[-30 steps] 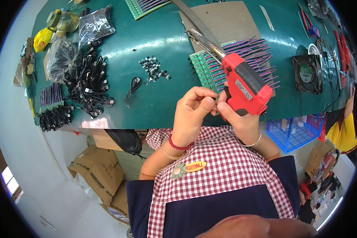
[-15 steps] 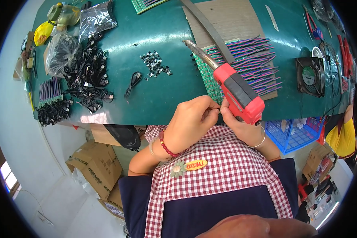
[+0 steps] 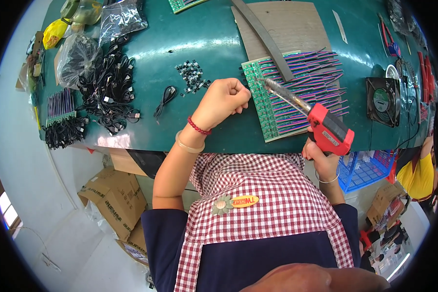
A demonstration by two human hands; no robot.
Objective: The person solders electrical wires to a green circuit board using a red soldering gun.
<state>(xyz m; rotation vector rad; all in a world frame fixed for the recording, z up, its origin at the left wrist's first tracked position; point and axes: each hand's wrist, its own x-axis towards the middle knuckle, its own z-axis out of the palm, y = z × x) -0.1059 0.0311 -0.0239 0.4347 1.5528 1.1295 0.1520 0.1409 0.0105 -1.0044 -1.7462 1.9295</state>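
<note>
My right hand (image 3: 320, 155) is wrapped round the handle of a red and black soldering gun (image 3: 332, 130). The gun's metal barrel slants up and left, its tip over the green circuit board panel (image 3: 264, 109). Rows of multicoloured wires (image 3: 314, 95) run rightward from the panel. Just left of the panel's edge, my left hand (image 3: 223, 101) is closed with thumb and fingers pinched together; whatever they hold, if anything, is too small to make out. Several small black-and-white connectors (image 3: 191, 75) lie scattered left of that hand, beside a coiled black cable (image 3: 166, 101).
A grey metal bar (image 3: 265, 39) lies across the wooden sheet (image 3: 297, 24) and the wires. Piled black cables (image 3: 109, 95) and plastic bags (image 3: 75, 61) occupy the left. On the right are a black fan (image 3: 383, 101) and pliers (image 3: 389, 41); a blue basket (image 3: 365, 170) sits below the table edge.
My hands, close together before, have parted. The left moved up and stays closed; the right shifted right and down with the soldering gun, whose tip now lies over the panel.
</note>
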